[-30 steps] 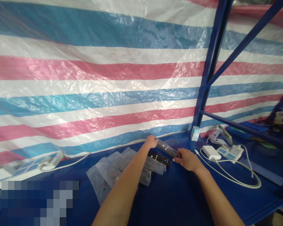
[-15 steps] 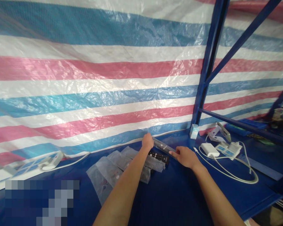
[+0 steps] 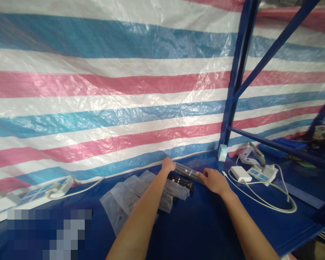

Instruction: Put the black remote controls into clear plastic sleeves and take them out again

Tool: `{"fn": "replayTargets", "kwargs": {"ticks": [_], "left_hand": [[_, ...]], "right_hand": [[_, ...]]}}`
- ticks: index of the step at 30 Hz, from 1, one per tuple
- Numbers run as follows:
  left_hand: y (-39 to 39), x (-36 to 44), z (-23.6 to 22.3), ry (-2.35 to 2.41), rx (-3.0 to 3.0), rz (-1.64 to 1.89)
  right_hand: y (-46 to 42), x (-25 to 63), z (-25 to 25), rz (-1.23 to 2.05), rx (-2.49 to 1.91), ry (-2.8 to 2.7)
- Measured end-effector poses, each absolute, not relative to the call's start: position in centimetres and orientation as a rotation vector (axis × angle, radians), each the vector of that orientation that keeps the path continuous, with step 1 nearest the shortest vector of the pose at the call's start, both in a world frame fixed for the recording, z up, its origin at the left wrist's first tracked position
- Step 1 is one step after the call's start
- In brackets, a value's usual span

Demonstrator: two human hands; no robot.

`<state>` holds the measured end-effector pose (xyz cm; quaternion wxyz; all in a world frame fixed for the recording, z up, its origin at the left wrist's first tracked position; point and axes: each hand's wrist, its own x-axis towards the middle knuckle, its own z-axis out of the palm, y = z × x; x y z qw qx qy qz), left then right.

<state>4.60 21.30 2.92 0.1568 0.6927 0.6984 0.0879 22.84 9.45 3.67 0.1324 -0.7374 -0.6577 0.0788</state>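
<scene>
A black remote control in a clear plastic sleeve (image 3: pixel 188 171) lies slantwise between my hands near the back of the blue table. My left hand (image 3: pixel 168 165) is closed on its left end. At the other end, my right hand (image 3: pixel 212 179) grips it with thumb and fingers. Just in front of it is a bare black remote control (image 3: pixel 182 181), partly covered by a frosted plastic bag (image 3: pixel 178 189). Several more frosted bags (image 3: pixel 119 196) fan out to the left, partly hidden behind my left forearm.
A small light-blue box (image 3: pixel 222 153) stands by the blue metal post (image 3: pixel 231 90). To the right are a white charger (image 3: pixel 241 173) with looped cable and a power strip (image 3: pixel 263 174). Another power strip (image 3: pixel 51 189) sits at left. A striped tarp (image 3: pixel 111 108) hangs behind the table.
Both hands keep hold of the sleeved remote, which has shifted only slightly. The camera view has tilted a little, so the tarp sits lower in the picture.
</scene>
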Motion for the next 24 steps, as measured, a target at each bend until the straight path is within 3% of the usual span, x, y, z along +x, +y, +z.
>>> {"fn": "replayTargets", "kwargs": {"ticks": [11, 24], "left_hand": [[18.7, 5.4, 5.8, 2.027, 2.272, 0.315], [16.1, 8.1, 17.1, 1.814, 2.64, 0.507]], "right_hand": [[9.6, 23.0, 3.9, 0.104, -2.159, -1.782], [9.4, 24.2, 4.4, 0.239, -2.029, -1.638]]}}
